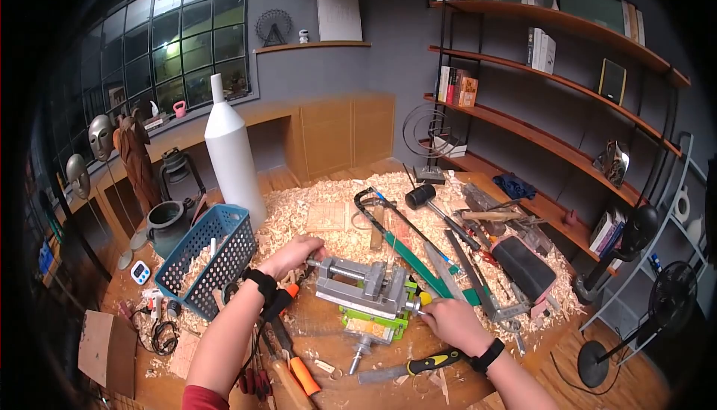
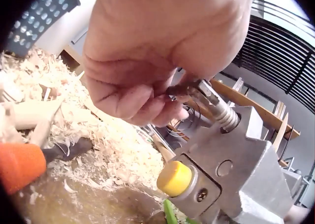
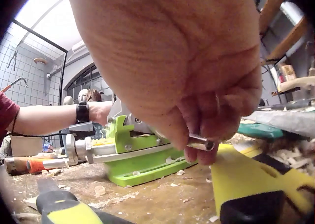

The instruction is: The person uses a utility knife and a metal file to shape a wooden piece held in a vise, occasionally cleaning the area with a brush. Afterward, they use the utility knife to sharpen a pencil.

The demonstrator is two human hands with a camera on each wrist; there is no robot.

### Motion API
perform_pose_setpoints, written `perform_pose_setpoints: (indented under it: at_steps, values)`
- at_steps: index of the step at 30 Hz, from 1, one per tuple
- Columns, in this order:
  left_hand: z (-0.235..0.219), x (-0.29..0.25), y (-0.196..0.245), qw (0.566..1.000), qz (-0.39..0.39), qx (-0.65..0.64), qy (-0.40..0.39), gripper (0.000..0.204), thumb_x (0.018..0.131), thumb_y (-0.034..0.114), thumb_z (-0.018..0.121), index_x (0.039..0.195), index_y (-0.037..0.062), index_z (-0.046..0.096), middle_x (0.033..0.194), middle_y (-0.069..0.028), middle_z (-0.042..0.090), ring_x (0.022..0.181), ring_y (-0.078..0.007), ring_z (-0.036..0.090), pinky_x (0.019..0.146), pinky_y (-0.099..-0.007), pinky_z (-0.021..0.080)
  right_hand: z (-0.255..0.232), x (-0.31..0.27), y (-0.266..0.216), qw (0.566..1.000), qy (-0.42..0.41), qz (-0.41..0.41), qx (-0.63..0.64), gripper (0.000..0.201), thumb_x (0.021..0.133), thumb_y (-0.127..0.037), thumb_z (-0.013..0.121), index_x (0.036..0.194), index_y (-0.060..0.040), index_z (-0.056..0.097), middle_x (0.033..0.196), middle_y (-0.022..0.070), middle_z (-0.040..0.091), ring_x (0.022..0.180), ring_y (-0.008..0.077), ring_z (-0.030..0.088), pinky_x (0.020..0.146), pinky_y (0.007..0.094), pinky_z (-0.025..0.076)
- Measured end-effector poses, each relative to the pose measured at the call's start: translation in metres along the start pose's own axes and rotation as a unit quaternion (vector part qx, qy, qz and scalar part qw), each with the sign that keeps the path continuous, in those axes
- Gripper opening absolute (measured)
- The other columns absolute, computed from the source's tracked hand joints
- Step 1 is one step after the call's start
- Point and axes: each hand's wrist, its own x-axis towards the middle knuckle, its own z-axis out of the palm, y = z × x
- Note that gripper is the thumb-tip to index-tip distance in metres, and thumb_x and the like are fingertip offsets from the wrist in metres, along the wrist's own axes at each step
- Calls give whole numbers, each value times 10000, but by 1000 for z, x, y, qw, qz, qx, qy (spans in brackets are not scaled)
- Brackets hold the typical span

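Note:
A grey metal bench vise on a bright green base stands on the wooden table among wood shavings. At its left end my left hand curls its fingers round the small handle at the end of the screw. Below that screw, a yellow knob shows in the left wrist view. My right hand is at the vise's other end, pinching a short metal handle bar between thumb and fingers. A clamp screw projects from the vise's front side.
A file with a black and yellow handle lies in front. Orange-handled tools are at left, near a blue basket. Beyond the vise lie a green saw, a black mallet and a dark roll.

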Motion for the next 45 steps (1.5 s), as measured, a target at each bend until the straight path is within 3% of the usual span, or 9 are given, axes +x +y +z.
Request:
perform_pose_setpoints:
  at_steps: [4,10,22,25,30,31,34,37,45]
  values:
    - [2,6,-19,986,27,-121,115,337,1043,341,535,852,91,655,739,23,597,636,-76,512,561,-248,390,-8,-1,-5,999,-32,5,3,189,929,-236,671,956,-82,777,863,139,729,823,337,703,742,450,557]
    - [-4,5,-41,976,120,-21,181,420,1048,342,535,777,30,604,667,8,532,615,-115,473,587,-310,400,-10,-3,-9,999,-27,18,16,191,935,-226,664,958,-72,775,869,150,728,821,348,699,746,459,554]
    - [-7,1,-23,991,70,-63,95,339,1026,300,500,773,77,541,618,37,468,521,-83,383,483,-285,309,-12,3,-8,999,-27,28,30,170,916,-194,680,958,-59,773,857,179,719,818,374,691,748,473,545]
    - [-4,10,-29,986,-127,-106,-6,209,1037,307,483,995,118,561,610,43,450,491,-84,389,457,-255,311,-14,2,-6,999,-23,20,34,161,912,-186,684,949,-58,774,880,181,720,823,374,689,746,471,547]
    - [2,22,-48,968,-106,-204,-105,304,1042,298,468,834,112,589,602,40,481,494,-66,393,451,-227,285,-38,9,-12,999,-8,47,17,157,914,-155,662,972,-53,766,931,181,723,872,384,689,773,480,555]
    - [4,11,-40,969,-100,-206,-92,334,1047,292,456,805,111,599,608,32,509,499,-68,412,453,-222,293,-36,17,-10,990,111,25,80,217,906,-133,660,1081,-33,741,951,196,711,926,405,671,810,480,549]
    - [3,-3,-33,987,-104,-109,-56,374,1063,296,429,811,103,627,645,7,579,527,-72,459,478,-204,325,-53,51,-23,941,136,80,298,380,884,-210,732,1222,-39,707,949,87,678,844,209,623,782,343,530]
    - [3,-25,-31,992,-69,-89,-54,450,1086,336,384,804,96,640,676,-10,619,554,-71,479,513,-203,358,-38,77,-21,932,116,73,335,421,861,-268,775,1212,-41,719,991,42,664,805,138,568,760,294,508]
    - [-20,-82,1,997,18,-78,-15,458,1083,408,465,763,99,577,674,-8,613,546,-93,505,540,-251,418,-53,98,-33,924,144,25,354,249,852,-160,784,1080,-61,772,900,21,661,738,108,517,699,266,465]
